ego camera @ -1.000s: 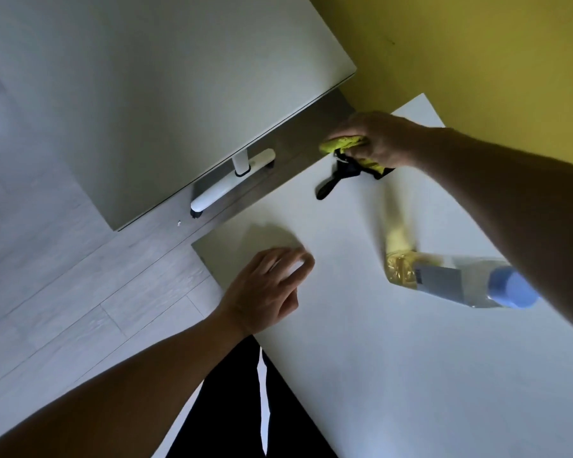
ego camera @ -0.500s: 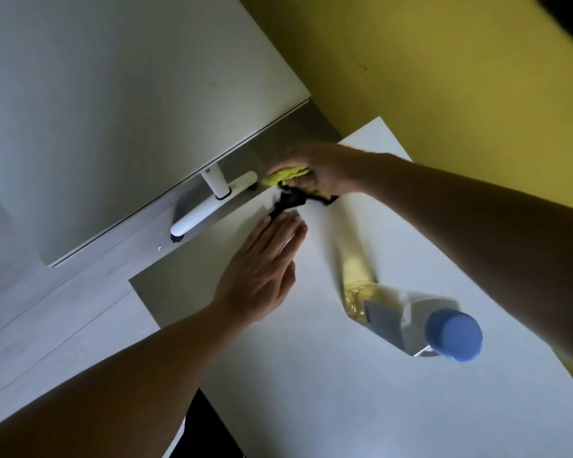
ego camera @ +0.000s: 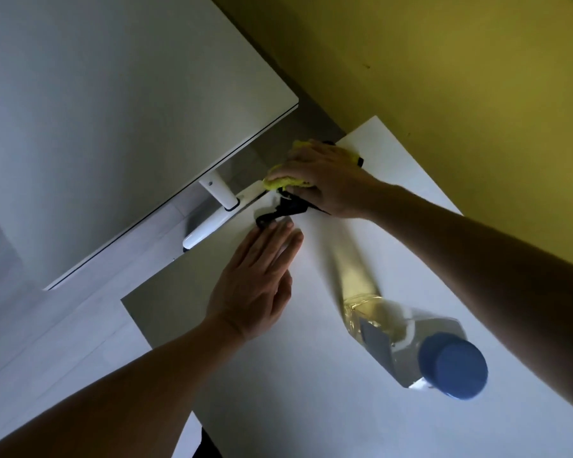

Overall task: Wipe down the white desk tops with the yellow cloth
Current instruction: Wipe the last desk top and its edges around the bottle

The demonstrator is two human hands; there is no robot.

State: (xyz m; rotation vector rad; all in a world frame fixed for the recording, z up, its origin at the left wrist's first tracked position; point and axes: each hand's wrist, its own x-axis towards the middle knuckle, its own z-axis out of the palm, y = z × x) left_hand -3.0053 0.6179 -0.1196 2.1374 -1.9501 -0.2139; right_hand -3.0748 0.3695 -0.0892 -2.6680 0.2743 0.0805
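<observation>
Two hands on white tabletop (ego camera: 361,408): right grip (ego camera: 325,180) clamped on yellow cloth (ego camera: 283,182) at far edge; left grip (ego camera: 255,285) flat, fingers straight, just beside.

**Matt desks, soft cloth, clear plastic**

The near desk top (ego camera: 311,375) looked smooth and matt white, as did the second desk top (ego camera: 96,110) beyond it. The yellow cloth (ego camera: 283,182) near the far edge seemed a soft, nubbly fabric. The bottle (ego camera: 387,328) was clear, glossy plastic with a matt blue plastic cap (ego camera: 452,363). The desk leg (ego camera: 220,191) had a glossy white finish. The floor (ego camera: 63,332) showed pale wood-grain planks. The wall (ego camera: 444,61) was matt yellow.
</observation>
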